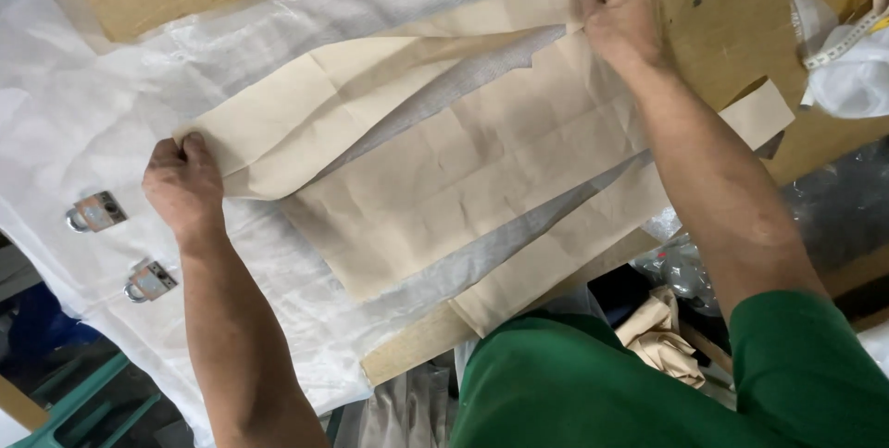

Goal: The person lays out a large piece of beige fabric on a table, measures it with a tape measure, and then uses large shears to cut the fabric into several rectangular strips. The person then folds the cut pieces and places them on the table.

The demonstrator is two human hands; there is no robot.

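A creased beige paper pattern piece lies over a sheet of white woven fabric spread on a wooden table. My left hand pinches the left corner of a long beige strip and the fabric beneath it. At the far top, my right hand grips the other end of that strip together with the fabric edge. The strip is lifted and folded between the two hands. A second beige strip lies along the near side.
Two metal padlock-shaped weights sit on the fabric at the left. A white cloth bundle with a measuring tape lies at the top right. Crumpled paper and plastic scraps lie below the table's edge.
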